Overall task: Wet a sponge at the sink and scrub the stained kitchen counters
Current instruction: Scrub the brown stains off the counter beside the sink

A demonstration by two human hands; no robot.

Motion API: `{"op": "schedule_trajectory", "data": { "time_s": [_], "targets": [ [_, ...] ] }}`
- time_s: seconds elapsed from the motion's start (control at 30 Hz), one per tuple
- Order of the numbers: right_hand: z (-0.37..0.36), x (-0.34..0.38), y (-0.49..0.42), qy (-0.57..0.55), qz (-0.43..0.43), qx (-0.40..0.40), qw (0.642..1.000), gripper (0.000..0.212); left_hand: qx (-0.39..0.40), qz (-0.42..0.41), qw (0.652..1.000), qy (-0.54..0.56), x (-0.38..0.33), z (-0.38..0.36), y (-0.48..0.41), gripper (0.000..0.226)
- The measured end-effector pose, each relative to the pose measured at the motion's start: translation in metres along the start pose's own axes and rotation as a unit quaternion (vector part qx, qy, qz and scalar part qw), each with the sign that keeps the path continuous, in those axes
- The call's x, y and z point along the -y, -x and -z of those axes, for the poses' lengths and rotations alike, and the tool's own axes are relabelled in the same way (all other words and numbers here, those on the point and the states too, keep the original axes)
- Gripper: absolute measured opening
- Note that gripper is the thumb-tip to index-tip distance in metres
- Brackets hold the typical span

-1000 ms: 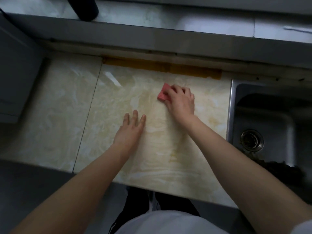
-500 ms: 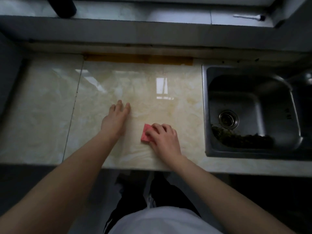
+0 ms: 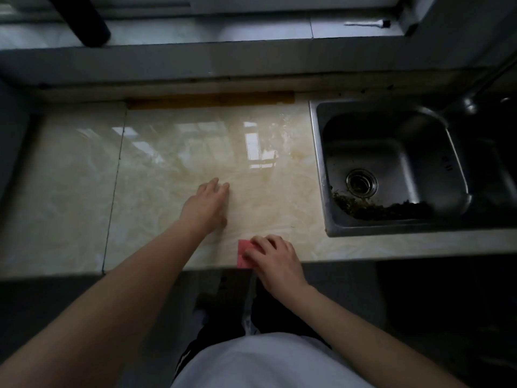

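Mid-scrub. My right hand (image 3: 275, 257) grips the sponge (image 3: 242, 254), fingers curled over it, at the counter (image 3: 70, 191) front edge. My left hand (image 3: 208, 204) lies flat, fingers straight, bracing. Next, probably: push the sponge toward the yellowish stains beside the sink (image 3: 391, 228).

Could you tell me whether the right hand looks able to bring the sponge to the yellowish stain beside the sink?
Probably yes. The right hand holds the pink sponge near the counter edge; only bare surface lies between it and the yellowish stain, and the left hand rests aside.
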State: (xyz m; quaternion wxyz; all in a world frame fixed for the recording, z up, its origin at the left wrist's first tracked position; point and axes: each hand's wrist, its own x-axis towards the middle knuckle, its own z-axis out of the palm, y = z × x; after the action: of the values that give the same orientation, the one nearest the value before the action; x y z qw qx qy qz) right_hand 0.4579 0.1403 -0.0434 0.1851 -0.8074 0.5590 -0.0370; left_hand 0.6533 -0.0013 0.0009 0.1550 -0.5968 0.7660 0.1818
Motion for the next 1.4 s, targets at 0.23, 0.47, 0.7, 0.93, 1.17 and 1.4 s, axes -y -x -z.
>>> {"op": "schedule_trajectory", "data": {
  "time_s": [0.23, 0.47, 0.7, 0.93, 1.17, 1.4],
  "targets": [
    [0.007, -0.008, -0.013, 0.021, -0.005, 0.001, 1.000, 0.049, 0.008, 0.006, 1.000, -0.021, -0.005, 0.000, -0.005, 0.102],
    [0.019, -0.028, -0.053, 0.023, -0.042, -0.015, 0.999, 0.052, 0.017, 0.035, 0.999, -0.009, -0.005, -0.003, -0.013, 0.112],
    [0.029, -0.050, -0.099, 0.009, -0.060, -0.046, 0.997, 0.041, 0.035, 0.055, 0.998, 0.001, -0.008, -0.001, -0.033, 0.133],
    [0.048, -0.074, -0.167, -0.003, -0.068, -0.058, 0.996, 0.048, 0.052, 0.058, 0.997, 0.001, -0.008, -0.003, -0.043, 0.138],
    [0.076, -0.101, -0.253, -0.005, -0.065, -0.057, 0.996, 0.043, 0.038, 0.074, 0.996, 0.011, -0.012, -0.007, -0.042, 0.123],
    [0.087, -0.115, -0.301, -0.033, -0.091, -0.064, 0.993, 0.043, 0.038, 0.081, 0.996, 0.015, -0.012, -0.005, -0.040, 0.120]
  ]
}}
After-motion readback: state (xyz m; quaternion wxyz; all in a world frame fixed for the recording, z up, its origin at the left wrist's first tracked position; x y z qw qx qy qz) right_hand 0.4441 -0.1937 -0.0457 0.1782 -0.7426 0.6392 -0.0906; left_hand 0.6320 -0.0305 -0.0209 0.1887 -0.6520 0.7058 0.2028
